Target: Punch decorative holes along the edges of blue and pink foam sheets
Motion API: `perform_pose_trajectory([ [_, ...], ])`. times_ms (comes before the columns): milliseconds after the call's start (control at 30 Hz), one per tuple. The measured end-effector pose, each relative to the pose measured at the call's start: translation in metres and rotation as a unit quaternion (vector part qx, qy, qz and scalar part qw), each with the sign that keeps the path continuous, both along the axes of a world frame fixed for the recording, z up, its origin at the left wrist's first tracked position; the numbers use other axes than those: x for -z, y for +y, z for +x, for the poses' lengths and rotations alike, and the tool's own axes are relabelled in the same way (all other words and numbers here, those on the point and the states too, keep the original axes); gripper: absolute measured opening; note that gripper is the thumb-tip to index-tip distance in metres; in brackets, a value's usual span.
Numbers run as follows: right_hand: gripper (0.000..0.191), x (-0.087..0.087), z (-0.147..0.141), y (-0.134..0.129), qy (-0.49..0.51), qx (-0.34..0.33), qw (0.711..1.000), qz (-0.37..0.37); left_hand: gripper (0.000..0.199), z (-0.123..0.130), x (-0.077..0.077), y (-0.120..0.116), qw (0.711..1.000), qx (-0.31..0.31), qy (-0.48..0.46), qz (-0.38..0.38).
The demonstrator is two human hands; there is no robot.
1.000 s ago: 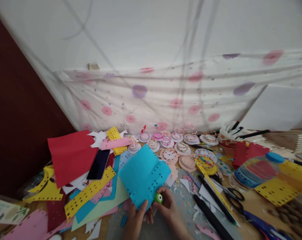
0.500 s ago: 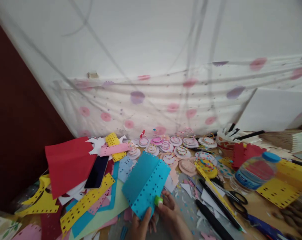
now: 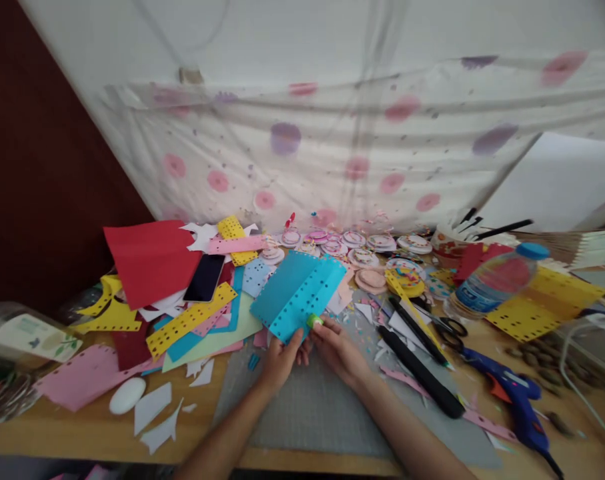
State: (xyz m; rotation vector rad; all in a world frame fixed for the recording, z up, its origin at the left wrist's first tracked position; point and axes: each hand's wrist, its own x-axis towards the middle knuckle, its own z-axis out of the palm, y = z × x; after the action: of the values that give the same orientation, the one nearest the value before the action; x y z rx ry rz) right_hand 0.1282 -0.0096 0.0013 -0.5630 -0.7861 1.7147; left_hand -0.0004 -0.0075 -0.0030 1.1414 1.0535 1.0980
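White wall (image 3: 282, 33) behind us, spot-printed sheeting (image 3: 322, 157) over its lower part | wooden table (image 3: 197, 427), strewn paper scraps (image 3: 155, 405) | grey mat (image 3: 307, 423) | perforated blue paper (image 3: 297, 293) above the mat, our left hand (image 3: 283, 355) pinching its near edge | our right hand (image 3: 339, 350) grasping green hole punch (image 3: 313, 321) at paper's near-right edge | we judge: overlapping bites could tear crowded holes

White wall (image 3: 292, 33), dotted plastic sheeting (image 3: 322, 160), wooden table (image 3: 92, 433)
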Motion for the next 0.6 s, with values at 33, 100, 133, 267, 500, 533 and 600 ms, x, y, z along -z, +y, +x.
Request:
perform_pose_trajectory([
  [33,0.022,-0.001,0.001,0.001,-0.001,0.002,1.0,-0.003,0.043,-0.001,-0.001,0.002,1.0,0.008,0.0,0.007],
  [100,0.021,-0.003,0.005,0.007,-0.005,0.001,1.0,-0.008,0.041,-0.002,-0.003,0.008,0.999,0.023,0.003,0.023],
  [133,0.02,-0.005,0.007,0.011,-0.007,-0.002,1.0,-0.011,0.04,-0.002,-0.005,0.012,0.999,0.03,0.006,0.032],
  [267,0.021,-0.009,0.016,0.028,-0.015,-0.018,1.0,-0.016,0.038,-0.001,-0.011,0.032,0.997,0.054,0.014,0.059],
  [500,0.024,0.003,0.021,0.03,-0.029,-0.046,0.998,-0.037,0.037,-0.003,-0.003,0.036,0.995,0.071,0.042,0.063],
  [533,0.025,0.006,0.022,0.029,-0.034,-0.053,0.997,-0.042,0.035,-0.005,-0.003,0.035,0.995,0.066,0.048,0.062],
  [600,0.025,0.011,0.023,0.028,-0.045,-0.066,0.996,-0.051,0.029,-0.008,-0.006,0.033,0.996,0.039,0.057,0.064],
])
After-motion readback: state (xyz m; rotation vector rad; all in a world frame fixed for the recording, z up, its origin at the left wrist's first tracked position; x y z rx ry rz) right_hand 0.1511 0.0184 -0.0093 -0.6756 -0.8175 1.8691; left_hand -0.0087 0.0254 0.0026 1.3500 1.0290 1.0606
